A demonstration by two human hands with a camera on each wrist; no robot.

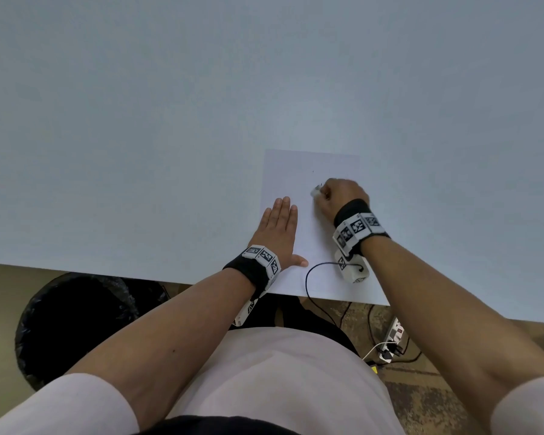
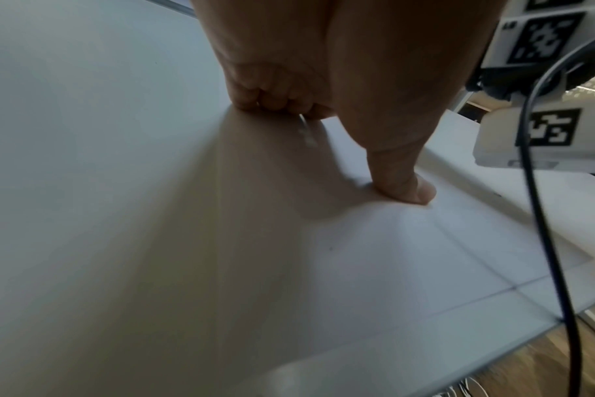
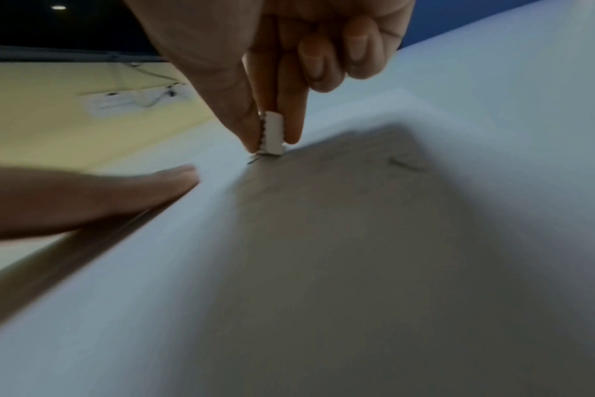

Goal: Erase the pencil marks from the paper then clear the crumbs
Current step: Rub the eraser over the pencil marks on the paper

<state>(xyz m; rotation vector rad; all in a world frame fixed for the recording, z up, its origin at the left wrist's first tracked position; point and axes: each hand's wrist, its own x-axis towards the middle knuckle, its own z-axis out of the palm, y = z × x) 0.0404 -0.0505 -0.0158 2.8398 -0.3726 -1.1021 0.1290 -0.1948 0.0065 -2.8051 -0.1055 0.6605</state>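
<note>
A white sheet of paper (image 1: 308,171) lies on the pale table near its front edge. My right hand (image 1: 339,196) pinches a small white eraser (image 3: 274,134) between thumb and forefinger, its end pressed on the paper beside a short dark pencil mark (image 3: 252,160). Dark crumbs cling along the eraser's edge. The eraser (image 1: 315,192) shows blurred at my fingertips in the head view, with faint marks (image 1: 320,185) just above it. My left hand (image 1: 278,227) lies flat with straight fingers on the paper's left part, thumb (image 2: 415,185) spread out on the sheet.
A black cable (image 1: 308,277) loops from the right wrist camera over the table's front edge. Below the table stand a black-lined bin (image 1: 73,321) at the left and a power strip (image 1: 393,337) with plugs on the floor at the right.
</note>
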